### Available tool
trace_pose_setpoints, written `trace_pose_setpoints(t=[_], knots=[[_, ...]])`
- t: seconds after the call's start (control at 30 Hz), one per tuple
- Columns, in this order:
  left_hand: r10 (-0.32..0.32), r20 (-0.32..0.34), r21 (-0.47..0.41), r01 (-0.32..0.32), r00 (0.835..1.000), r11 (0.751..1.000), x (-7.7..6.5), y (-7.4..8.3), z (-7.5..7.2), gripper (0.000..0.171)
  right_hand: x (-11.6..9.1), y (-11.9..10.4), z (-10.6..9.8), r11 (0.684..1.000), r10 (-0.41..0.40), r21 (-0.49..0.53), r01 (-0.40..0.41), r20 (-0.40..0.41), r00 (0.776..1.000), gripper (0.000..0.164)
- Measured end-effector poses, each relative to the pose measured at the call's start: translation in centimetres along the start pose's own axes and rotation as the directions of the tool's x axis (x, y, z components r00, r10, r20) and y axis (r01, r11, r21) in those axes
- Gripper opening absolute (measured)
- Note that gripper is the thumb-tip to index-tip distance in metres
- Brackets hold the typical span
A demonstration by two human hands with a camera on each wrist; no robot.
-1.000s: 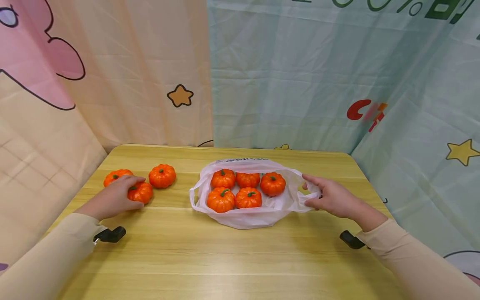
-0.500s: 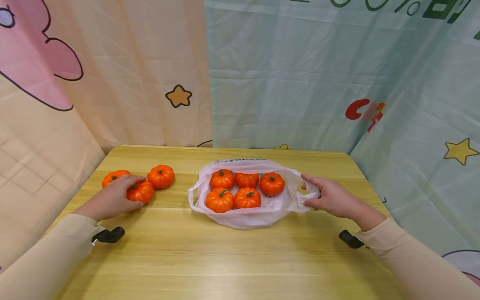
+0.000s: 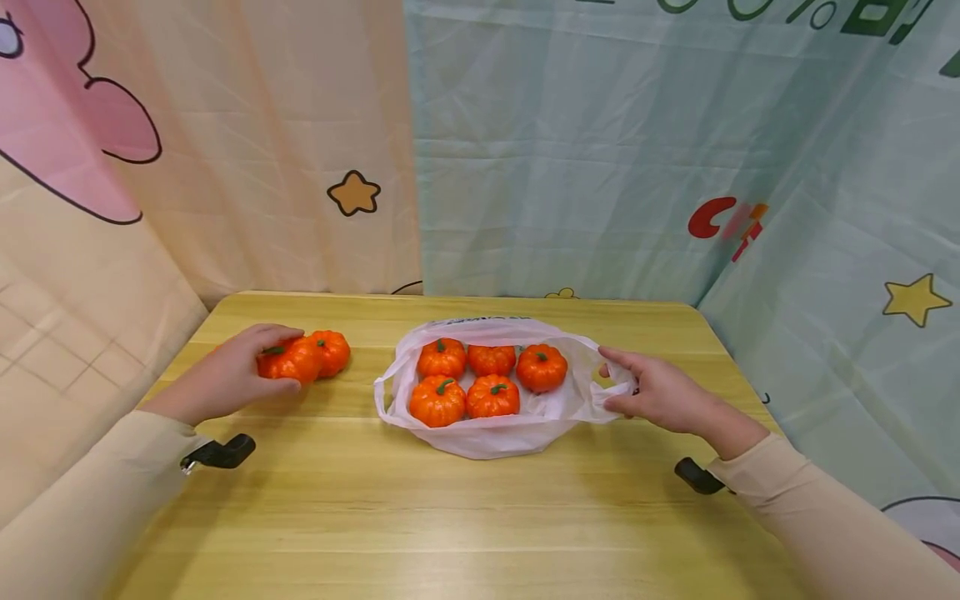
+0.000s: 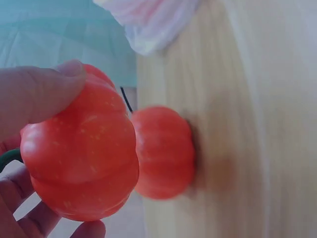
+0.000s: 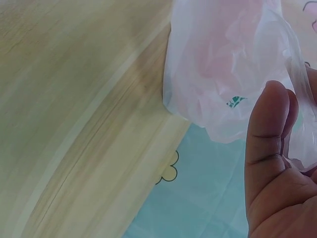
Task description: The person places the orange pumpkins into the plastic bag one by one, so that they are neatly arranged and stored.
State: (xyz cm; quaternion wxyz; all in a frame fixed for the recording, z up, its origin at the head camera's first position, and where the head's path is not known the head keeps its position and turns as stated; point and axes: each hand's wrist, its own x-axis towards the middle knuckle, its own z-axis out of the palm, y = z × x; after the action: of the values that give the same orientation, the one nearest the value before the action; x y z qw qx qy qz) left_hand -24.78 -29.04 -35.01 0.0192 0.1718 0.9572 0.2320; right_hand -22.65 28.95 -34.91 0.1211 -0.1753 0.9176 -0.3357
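Note:
In the head view my left hand [image 3: 240, 371] grips a small orange pumpkin [image 3: 291, 361] with a green stem, thumb on the near side and fingers over the far side. The left wrist view shows this held pumpkin [image 4: 81, 153] raised above the table. Just behind it sits another pumpkin [image 3: 332, 352], partly covered by it in the head view. A third pumpkin at the far left is almost wholly hidden by my left hand. My right hand [image 3: 663, 392] pinches the right handle of a white plastic bag [image 3: 487, 442]. Several pumpkins [image 3: 437, 402] lie inside its wide mouth.
The wooden table [image 3: 420, 525] ends at a back edge in front of patterned curtains [image 3: 562, 167]. The bag's left handle [image 3: 382, 396] sticks out loosely toward the left. Black wrist mounts [image 3: 228, 452] jut out below both hands.
My left hand has lifted its pumpkin off the table, up and slightly to the right, so it now overlaps the one behind. My right hand keeps its hold on the bag handle.

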Motion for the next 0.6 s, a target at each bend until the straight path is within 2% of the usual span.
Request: trace_pose_setpoints(t=[0.17, 0.3, 0.47, 0.6], knots=[[0.038, 0.001, -0.01, -0.038, 0.999, 0.999, 1.6, 2.9, -0.2, 0.08, 0.0, -0.1, 0.0, 1.0, 0.005, 0.003, -0.005, 0.0, 1.0, 0.086], [0.118, 0.0, -0.047, -0.118, 0.993, 0.992, 3.5, 5.7, 0.5, 0.077, 0.0, -0.1, 0.0, 1.0, 0.002, 0.0, -0.002, -0.004, 1.0, 0.085], [0.239, 0.013, -0.097, -0.237, 0.971, 0.967, 6.1, 9.3, 2.1, 0.072, 0.0, -0.2, 0.0, 1.0, -0.003, -0.02, 0.003, -0.006, 1.0, 0.085], [0.311, 0.074, -0.126, -0.3, 0.948, 0.946, 8.1, 12.9, 3.7, 0.069, 0.0, -0.3, 0.0, 1.0, 0.0, -0.024, 0.0, -0.006, 1.0, 0.085]])
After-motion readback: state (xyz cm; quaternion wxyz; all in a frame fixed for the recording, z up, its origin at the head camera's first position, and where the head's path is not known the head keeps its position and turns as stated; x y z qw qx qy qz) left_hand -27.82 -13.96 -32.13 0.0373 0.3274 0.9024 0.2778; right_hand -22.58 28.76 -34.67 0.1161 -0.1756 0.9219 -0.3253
